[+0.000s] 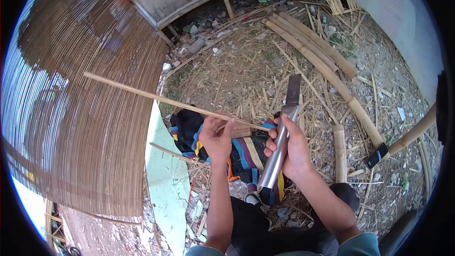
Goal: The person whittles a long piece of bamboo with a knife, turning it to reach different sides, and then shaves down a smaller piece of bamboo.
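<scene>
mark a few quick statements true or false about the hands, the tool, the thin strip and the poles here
1. The left hand holds a thin strip. True.
2. The right hand is empty. False: it grips a metal-handled tool.
3. The tool's dark blade points away from the person. True.
4. The thin strip is shorter than the tool. False: it is clearly longer.
5. A slatted screen takes up much of the left side of the view. True.
6. The bamboo poles at upper right stand upright. False: they lie on the ground.
</scene>
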`<state>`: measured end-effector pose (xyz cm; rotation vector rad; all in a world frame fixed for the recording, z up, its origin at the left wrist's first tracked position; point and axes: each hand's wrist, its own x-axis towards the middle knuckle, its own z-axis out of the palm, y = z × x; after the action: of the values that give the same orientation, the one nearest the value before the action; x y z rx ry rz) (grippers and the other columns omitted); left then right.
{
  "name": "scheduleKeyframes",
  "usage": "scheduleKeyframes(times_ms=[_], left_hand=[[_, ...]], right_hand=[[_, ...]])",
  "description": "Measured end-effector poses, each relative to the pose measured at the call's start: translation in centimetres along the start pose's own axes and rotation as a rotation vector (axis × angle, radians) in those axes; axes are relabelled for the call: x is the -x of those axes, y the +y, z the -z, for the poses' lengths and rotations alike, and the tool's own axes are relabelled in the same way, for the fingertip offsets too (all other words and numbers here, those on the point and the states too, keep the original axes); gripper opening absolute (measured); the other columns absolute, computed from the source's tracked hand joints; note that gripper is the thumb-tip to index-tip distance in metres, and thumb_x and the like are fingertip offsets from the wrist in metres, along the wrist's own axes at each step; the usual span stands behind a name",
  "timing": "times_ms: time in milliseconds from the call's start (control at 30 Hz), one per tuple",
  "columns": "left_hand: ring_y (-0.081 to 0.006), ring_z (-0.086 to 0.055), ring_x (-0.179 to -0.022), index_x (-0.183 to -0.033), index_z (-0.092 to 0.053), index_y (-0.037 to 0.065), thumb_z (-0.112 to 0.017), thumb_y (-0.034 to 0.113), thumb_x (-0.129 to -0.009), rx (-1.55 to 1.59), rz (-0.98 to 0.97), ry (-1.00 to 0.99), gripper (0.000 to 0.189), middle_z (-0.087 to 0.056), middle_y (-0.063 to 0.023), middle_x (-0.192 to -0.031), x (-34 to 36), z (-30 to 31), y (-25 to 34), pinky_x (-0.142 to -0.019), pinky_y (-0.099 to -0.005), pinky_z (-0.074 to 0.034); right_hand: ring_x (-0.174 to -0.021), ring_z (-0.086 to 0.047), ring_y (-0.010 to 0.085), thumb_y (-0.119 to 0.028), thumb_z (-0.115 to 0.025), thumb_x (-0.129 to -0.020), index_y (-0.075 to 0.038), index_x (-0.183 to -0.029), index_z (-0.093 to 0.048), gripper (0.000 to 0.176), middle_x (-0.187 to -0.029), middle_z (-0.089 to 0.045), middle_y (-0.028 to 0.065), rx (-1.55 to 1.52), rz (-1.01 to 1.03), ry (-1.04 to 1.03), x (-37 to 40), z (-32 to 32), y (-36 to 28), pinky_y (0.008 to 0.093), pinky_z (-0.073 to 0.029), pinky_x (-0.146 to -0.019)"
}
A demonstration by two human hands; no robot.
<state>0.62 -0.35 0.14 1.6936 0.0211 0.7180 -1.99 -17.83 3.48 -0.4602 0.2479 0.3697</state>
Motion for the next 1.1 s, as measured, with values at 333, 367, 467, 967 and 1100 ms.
scheduleKeyframes(times_ms=[333, 367, 467, 967, 1100], left_hand=[[-0.0092, -0.061, -0.068, -0.099, -0.064, -0.006, -0.068, 0.001, -0.078, 0.149, -0.008, 0.301, 0.022, -0.066, -0.0072, -0.082, -0.1, -0.1, 0.9, -0.061, -0.0224, -0.053], [-0.0083, -0.061, -0.068, -0.099, -0.064, -0.005, -0.067, 0.002, -0.079, 0.127, -0.002, 0.284, 0.022, -0.066, -0.0063, -0.082, 0.0, -0.1, 1.1, -0.061, -0.0211, -0.051], [-0.0079, -0.061, -0.068, -0.099, -0.065, -0.005, -0.066, 0.002, -0.080, 0.141, -0.058, 0.297, 0.020, -0.066, -0.0061, -0.082, 0.1, -0.4, 0.7, -0.061, -0.0200, -0.050], [-0.0095, -0.062, -0.074, -0.093, -0.063, -0.009, -0.068, -0.002, -0.077, 0.195, -0.040, 0.235, 0.018, -0.065, -0.0089, -0.084, 0.6, -1.0, 1.1, -0.065, -0.0188, -0.050], [-0.0108, -0.062, -0.076, -0.091, -0.062, -0.009, -0.068, -0.003, -0.077, 0.244, -0.061, 0.229, 0.016, -0.065, -0.0093, -0.084, 0.6, -1.3, 0.6, -0.067, -0.0207, -0.051]], right_hand=[[-0.052, -0.045, 0.0155, -0.035, -0.055, -0.087, -0.008, -0.099, -0.042, 0.032, -0.070, -0.045, 0.0047, 0.020, -0.017, -0.026, -0.2, 1.1, 0.0, 0.0323, -0.040, -0.048], [-0.052, -0.045, 0.0153, -0.035, -0.055, -0.088, -0.008, -0.099, -0.042, 0.032, -0.070, -0.045, 0.0047, 0.021, -0.019, -0.021, -0.1, 1.1, 0.0, 0.0320, -0.039, -0.049], [-0.052, -0.043, 0.0150, -0.035, -0.054, -0.088, -0.008, -0.099, -0.041, 0.032, -0.070, -0.044, 0.0044, 0.043, -0.018, -0.031, -0.1, 1.0, 0.0, 0.0315, -0.038, -0.049], [-0.052, -0.044, 0.0158, -0.036, -0.050, -0.090, -0.009, -0.098, -0.042, 0.030, -0.070, -0.044, 0.0044, 0.128, -0.027, -0.038, 0.0, 1.2, 0.5, 0.0325, -0.039, -0.049], [-0.051, -0.046, 0.0171, -0.038, -0.049, -0.091, -0.009, -0.099, -0.042, 0.031, -0.070, -0.045, 0.0055, 0.218, -0.026, -0.073, 0.3, 1.0, 0.7, 0.0338, -0.040, -0.047]])
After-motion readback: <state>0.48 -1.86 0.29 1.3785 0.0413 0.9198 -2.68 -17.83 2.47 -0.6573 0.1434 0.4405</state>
